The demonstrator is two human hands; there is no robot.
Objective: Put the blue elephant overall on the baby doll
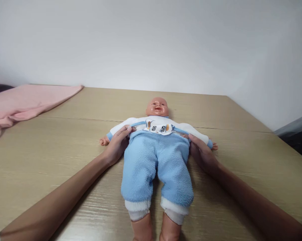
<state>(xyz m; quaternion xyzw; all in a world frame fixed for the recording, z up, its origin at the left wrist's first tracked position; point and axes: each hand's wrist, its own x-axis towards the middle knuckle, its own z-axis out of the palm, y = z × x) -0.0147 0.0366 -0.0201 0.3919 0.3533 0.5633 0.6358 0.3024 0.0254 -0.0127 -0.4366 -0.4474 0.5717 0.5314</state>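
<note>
A baby doll [159,106] lies on its back on the table, head away from me and arms spread. It wears a white top [186,127] with blue cuffs, blue trim and a printed animal face, and fluffy blue trousers [140,164] with white cuffs. At the doll's waist on the left, my left hand [118,144] pinches the blue-edged hem of the top. On the opposite side my right hand [202,152] grips the same hem, thumb uppermost. The trim stretches between both hands above the waistband. Some fingers are hidden beneath the cloth and the doll's sides.
A pink cloth [32,100] lies creased on the left part of the wood-grain table [73,157]. Behind stands a plain pale wall [151,47]. A dark object [296,140] shows beyond the table's right edge. A seam crosses the tabletop.
</note>
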